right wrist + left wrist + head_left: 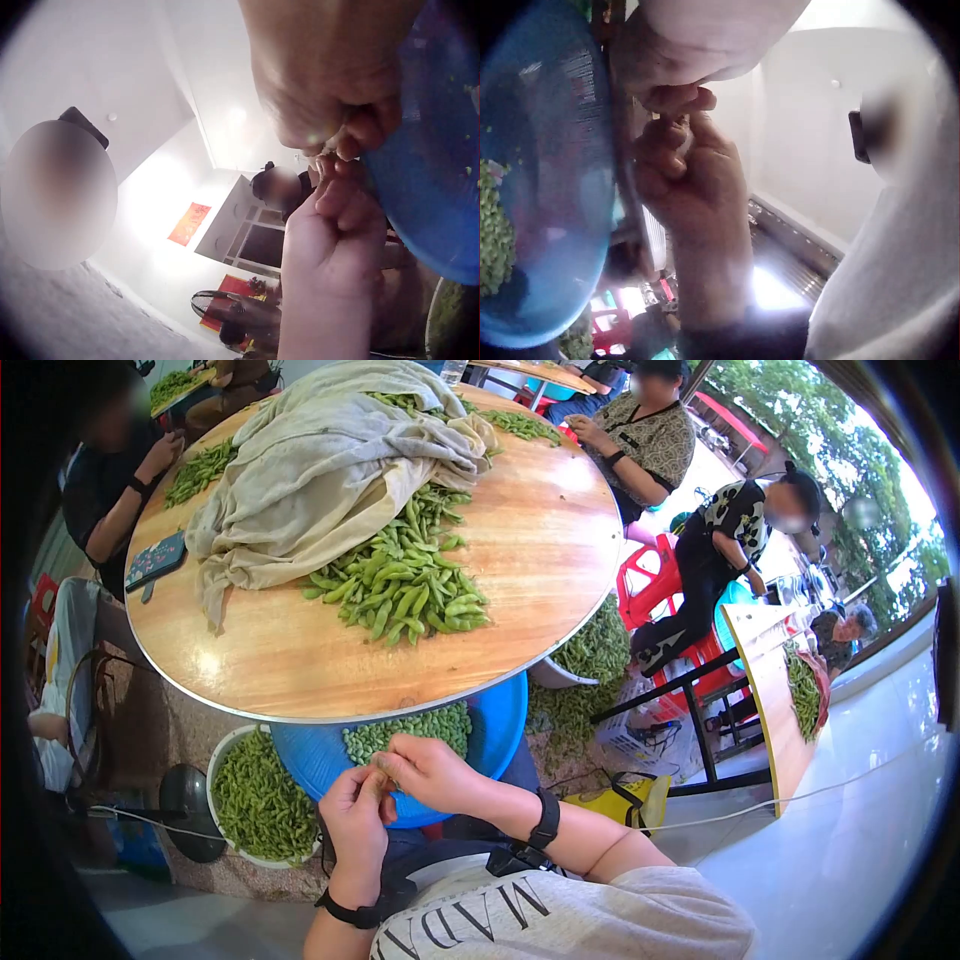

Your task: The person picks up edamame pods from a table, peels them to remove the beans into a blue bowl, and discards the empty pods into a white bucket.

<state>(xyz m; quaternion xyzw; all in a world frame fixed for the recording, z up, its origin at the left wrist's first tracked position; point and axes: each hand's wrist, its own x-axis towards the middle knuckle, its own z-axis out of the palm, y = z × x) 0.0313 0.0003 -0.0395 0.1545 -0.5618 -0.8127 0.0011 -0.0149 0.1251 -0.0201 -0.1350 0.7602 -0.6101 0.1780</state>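
Both hands meet fingertip to fingertip over the near side of a blue basin (505, 725). My left hand (357, 825) and my right hand (437, 772) pinch a small soybean pod between their thumbs and fingers; the fingers hide nearly all of it. Shelled green beans (425, 728) lie in the basin under the hands. In the left wrist view the right hand (701, 169) comes up against the left hand (705, 37), fingers curled. From the right wrist, the left hand (337, 232) shows just below the right hand (322, 82).
A round wooden table (540, 550) stands ahead, bearing a pile of soybean pods (405, 585) and a crumpled cloth (310, 470). A phone (155, 560) lies at its left edge. Left of the basin is a white tub of pods (262, 795). Several people sit around.
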